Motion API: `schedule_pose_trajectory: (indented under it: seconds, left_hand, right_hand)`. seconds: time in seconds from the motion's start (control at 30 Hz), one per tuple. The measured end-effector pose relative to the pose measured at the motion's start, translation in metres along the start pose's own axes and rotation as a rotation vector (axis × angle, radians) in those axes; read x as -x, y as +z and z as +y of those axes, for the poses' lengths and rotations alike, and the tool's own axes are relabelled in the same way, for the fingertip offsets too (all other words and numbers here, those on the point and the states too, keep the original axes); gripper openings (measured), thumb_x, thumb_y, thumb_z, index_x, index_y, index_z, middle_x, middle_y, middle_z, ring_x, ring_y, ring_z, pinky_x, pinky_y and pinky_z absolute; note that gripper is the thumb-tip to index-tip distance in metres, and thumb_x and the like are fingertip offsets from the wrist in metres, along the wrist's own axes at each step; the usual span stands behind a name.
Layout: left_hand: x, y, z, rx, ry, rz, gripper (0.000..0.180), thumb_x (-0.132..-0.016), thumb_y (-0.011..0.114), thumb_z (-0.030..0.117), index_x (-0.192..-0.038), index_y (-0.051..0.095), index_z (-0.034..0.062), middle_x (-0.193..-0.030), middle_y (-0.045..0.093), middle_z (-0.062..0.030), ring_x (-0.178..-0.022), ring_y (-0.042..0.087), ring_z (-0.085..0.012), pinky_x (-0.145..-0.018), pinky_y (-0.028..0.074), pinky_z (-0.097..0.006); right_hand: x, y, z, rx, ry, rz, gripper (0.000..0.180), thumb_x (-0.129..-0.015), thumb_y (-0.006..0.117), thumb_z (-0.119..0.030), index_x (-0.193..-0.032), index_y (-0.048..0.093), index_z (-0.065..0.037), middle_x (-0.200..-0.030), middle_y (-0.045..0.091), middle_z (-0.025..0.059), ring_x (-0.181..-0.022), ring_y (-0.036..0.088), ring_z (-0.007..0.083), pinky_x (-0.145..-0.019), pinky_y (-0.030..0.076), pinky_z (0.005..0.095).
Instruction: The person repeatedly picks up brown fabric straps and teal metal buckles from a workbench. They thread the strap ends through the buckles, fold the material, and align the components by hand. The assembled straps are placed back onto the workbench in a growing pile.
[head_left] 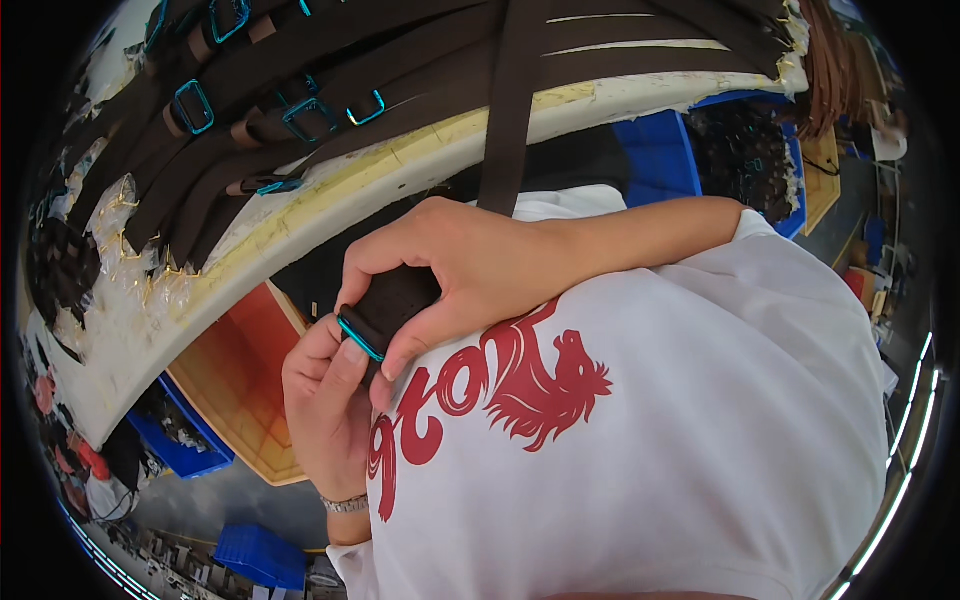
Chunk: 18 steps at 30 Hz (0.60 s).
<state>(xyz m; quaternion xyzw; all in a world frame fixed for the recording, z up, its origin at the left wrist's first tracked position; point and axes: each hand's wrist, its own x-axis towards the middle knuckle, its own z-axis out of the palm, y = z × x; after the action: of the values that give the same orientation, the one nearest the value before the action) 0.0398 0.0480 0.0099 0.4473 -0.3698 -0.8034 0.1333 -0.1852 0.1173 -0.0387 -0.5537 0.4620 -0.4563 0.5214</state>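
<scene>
Both my hands work on a dark brown strap with a teal metal buckle at its end. My left hand, with a metal band at its wrist, is closed and pinches the buckle end between thumb and fingers. My right hand curves round the strap, its thumb on the near side and its fingers on the far side. A long flat strap drops over the table edge and passes behind my right wrist; whether it joins the held piece is hidden.
Several brown straps with teal buckles lie across the pale table, its edge curving close beyond my hands. Below it are an orange-and-yellow bin and a blue bin. Another blue bin stands at upper right, beside brown straps hanging down.
</scene>
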Motion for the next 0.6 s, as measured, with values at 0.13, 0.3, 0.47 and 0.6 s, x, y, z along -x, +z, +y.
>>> schedule_pose_trajectory:
  seconds: [0.13, 0.3, 0.47, 0.6]
  left_hand:
    - [0.002, -0.008, 0.014, -0.593, 0.449, 0.142, 0.015, -0.093, 0.069, -0.001, -0.106, 0.071, -0.0070, -0.110, 0.070, -0.0144, -0.108, 0.063, -0.0263, -0.097, 0.049, -0.036]
    - [-0.013, -0.010, 0.044, -1.105, 0.825, -0.323, 0.024, -0.078, 0.081, 0.007, -0.099, 0.074, -0.0013, -0.102, 0.068, -0.0135, -0.099, 0.061, -0.0312, -0.088, 0.049, -0.041]
    - [-0.025, -0.012, 0.050, -0.956, 0.712, -0.432, 0.020, -0.082, 0.080, 0.014, -0.093, 0.071, -0.0002, -0.097, 0.065, -0.0142, -0.090, 0.059, -0.0269, -0.081, 0.048, -0.039]
    - [-0.024, 0.002, 0.050, -0.525, 0.520, -0.307, 0.023, -0.088, 0.076, 0.016, -0.099, 0.068, -0.0016, -0.099, 0.067, -0.0173, -0.090, 0.060, -0.0223, -0.083, 0.049, -0.036]
  right_hand:
    - [0.000, 0.006, 0.004, -0.096, 0.052, -0.060, 0.052, -0.077, 0.097, -0.030, -0.114, 0.074, -0.002, -0.099, 0.077, 0.0103, -0.089, 0.075, 0.0225, -0.079, 0.057, 0.0344]
    - [-0.011, 0.003, -0.002, -0.263, 0.170, -0.221, 0.053, -0.072, 0.098, -0.036, -0.106, 0.078, -0.001, -0.094, 0.078, 0.0110, -0.087, 0.075, 0.0224, -0.077, 0.057, 0.0342]
    - [-0.015, 0.008, -0.003, -0.195, 0.183, -0.372, 0.051, -0.074, 0.097, -0.039, -0.105, 0.081, -0.002, -0.095, 0.079, 0.0092, -0.086, 0.075, 0.0213, -0.076, 0.057, 0.0332]
    - [-0.021, 0.015, 0.000, -0.255, 0.169, -0.441, 0.053, -0.076, 0.096, -0.044, -0.105, 0.082, -0.002, -0.094, 0.079, 0.0091, -0.086, 0.075, 0.0216, -0.076, 0.057, 0.0339]
